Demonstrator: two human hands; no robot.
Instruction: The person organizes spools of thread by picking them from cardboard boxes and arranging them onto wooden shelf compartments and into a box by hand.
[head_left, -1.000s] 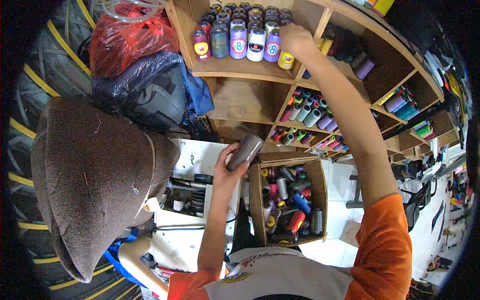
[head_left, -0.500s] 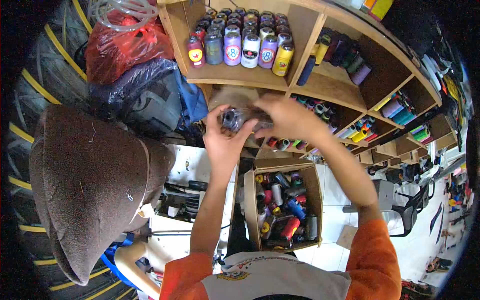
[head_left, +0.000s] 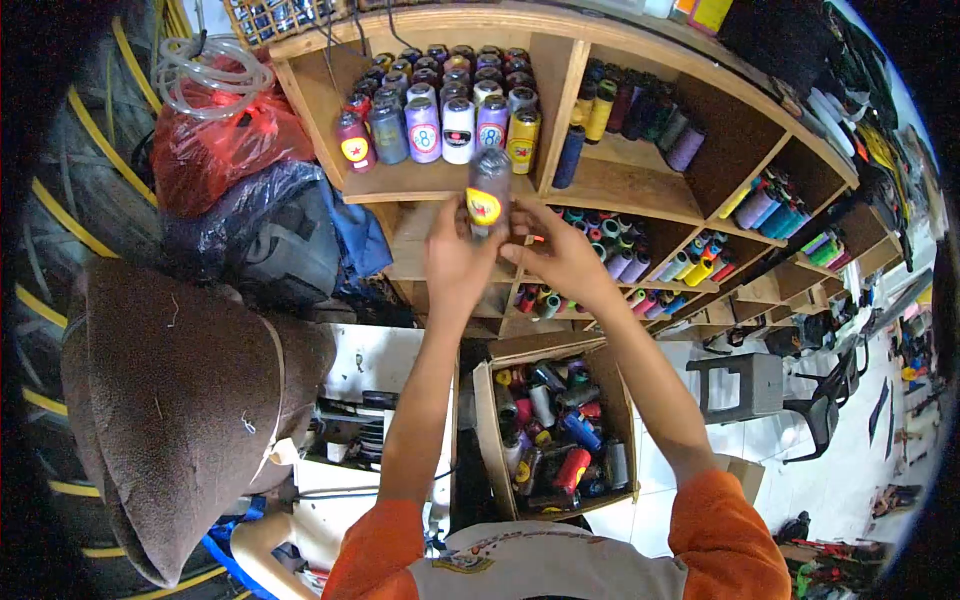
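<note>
Wooden cubbyhole shelving [head_left: 620,185] curves across the top and right of the frame, above a white tiled floor [head_left: 655,475] at the lower right. Near the upper centre, the left hand [head_left: 458,250] grasps the lower end of a dark purplish-grey thread spool [head_left: 490,172], which stands roughly on end before the shelf edge. The right hand [head_left: 555,258] has its fingers bent in beside that same end; blur leaves it unclear whether they press on it.

The step in hand looks like handling this one spool with its label outward. Moving it from this spot would probably call for a sure grip at the base and care around the front row just beyond.

Little lettering can be read. The held spool's yellow label [head_left: 484,208] carries a reddish emblem, its words smeared. On the shelf behind, a lilac spool [head_left: 425,145] shows a large "8" in a round badge, as does its twin [head_left: 491,140]. Between them, a white spool [head_left: 458,145] wears a black label, illegible. A maroon spool [head_left: 355,130] and a yellow spool [head_left: 523,128] bear yellow labels with red marks, wording too small. At lower centre, a cardboard box [head_left: 489,440] holds jumbled spools [head_left: 572,468].
</note>
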